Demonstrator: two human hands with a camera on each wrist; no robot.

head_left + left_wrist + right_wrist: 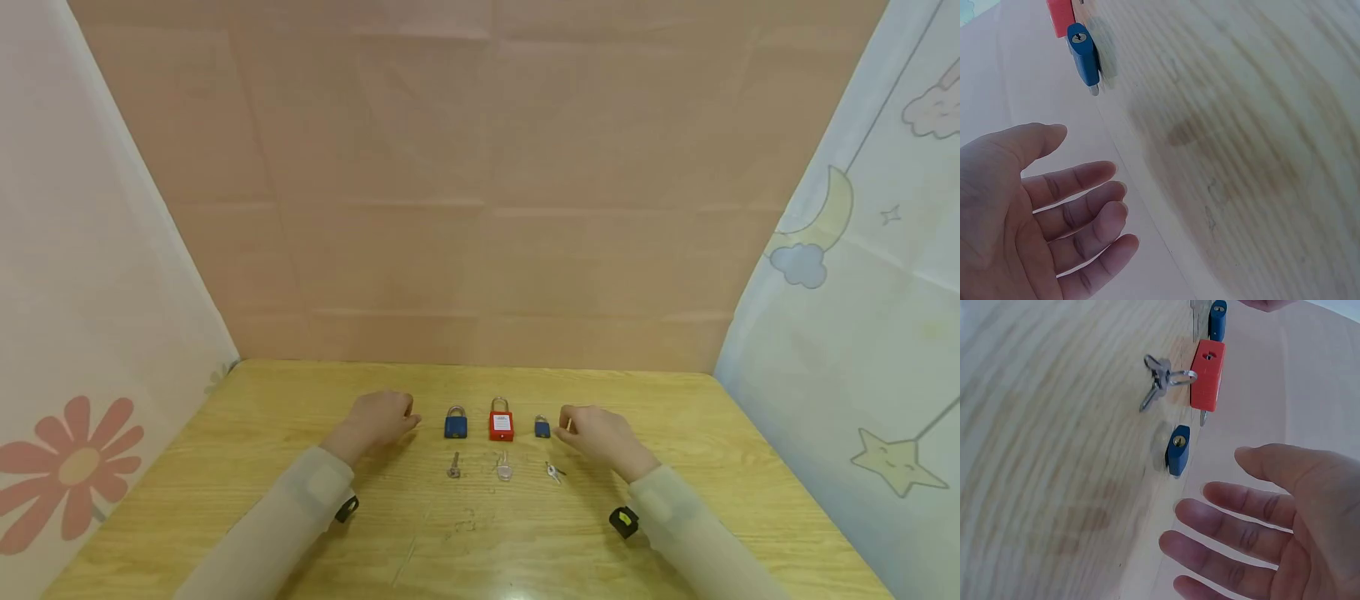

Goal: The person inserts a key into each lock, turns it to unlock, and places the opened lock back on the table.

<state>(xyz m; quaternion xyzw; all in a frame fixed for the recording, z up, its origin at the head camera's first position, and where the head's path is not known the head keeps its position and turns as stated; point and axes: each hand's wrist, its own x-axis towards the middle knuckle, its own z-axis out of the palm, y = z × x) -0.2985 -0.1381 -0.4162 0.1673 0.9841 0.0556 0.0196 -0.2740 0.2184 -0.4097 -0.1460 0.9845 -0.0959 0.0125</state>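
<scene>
Yellowish wooden table, creased tan backdrop

Wood-grain table; creased tan backdrop behind; left sheet with red flower; right sheet with moon, star.

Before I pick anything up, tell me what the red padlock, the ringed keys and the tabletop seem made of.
Red padlock: probably plastic body, though perhaps painted metal; smooth, matte red. Ringed keys: likely metal, silvery with bright glints. Tabletop: wood or wood-look laminate, showing grain and sheen.
</scene>
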